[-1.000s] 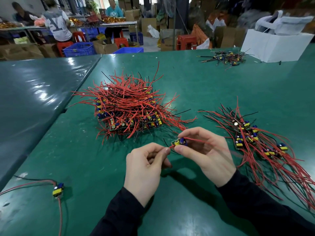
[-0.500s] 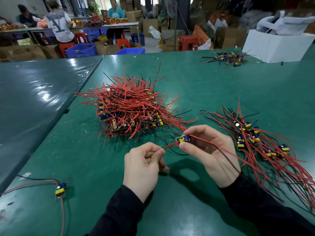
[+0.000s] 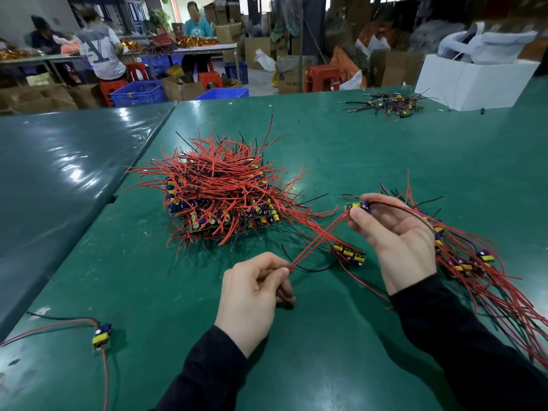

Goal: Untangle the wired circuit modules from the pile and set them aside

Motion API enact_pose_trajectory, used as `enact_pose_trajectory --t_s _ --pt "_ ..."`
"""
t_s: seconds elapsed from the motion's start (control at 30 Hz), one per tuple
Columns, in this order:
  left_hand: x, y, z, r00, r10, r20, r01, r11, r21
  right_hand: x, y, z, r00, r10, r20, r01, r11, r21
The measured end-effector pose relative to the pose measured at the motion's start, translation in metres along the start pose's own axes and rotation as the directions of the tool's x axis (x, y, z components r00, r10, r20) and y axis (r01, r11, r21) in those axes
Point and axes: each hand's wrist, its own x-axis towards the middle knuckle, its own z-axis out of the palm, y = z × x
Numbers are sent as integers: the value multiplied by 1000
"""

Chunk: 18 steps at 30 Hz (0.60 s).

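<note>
Pinching a module (image 3: 360, 206) between thumb and fingertips, the right hand (image 3: 394, 238) holds it above the table (image 3: 355, 149). The left hand (image 3: 252, 295) pinches the ends of its red wires (image 3: 314, 243). A second module (image 3: 349, 254) lies between the hands. The pile (image 3: 221, 194) sits mid-table; the sorted modules (image 3: 471, 256) lie toward the right edge, one stray module (image 3: 102, 336) near the left edge. A white box (image 3: 474, 84) stands at the far right corner. No writing is legible on the modules.

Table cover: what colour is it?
Green, glossy table cover; the head view, the only one, shows it.
</note>
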Motion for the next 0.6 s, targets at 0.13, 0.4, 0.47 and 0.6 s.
enact_pose_trajectory --t_s 0.13,0.4,0.47,0.6 --pt "-2 2 -1 988 109 106 -114 993 40 8 -2 -6 992 127 -16 -123 979 161" --pt "-4 4 0 981 116 153 -131 987 94 16 -9 -14 970 240 39 -243 958 155" --pt "-3 4 0 995 98 12 -98 987 123 14 -9 -11 981 192 41 -195 977 92" --pt "-1 13 -14 935 191 -298 -204 979 -12 11 -14 -8 991 110 70 -111 994 9"
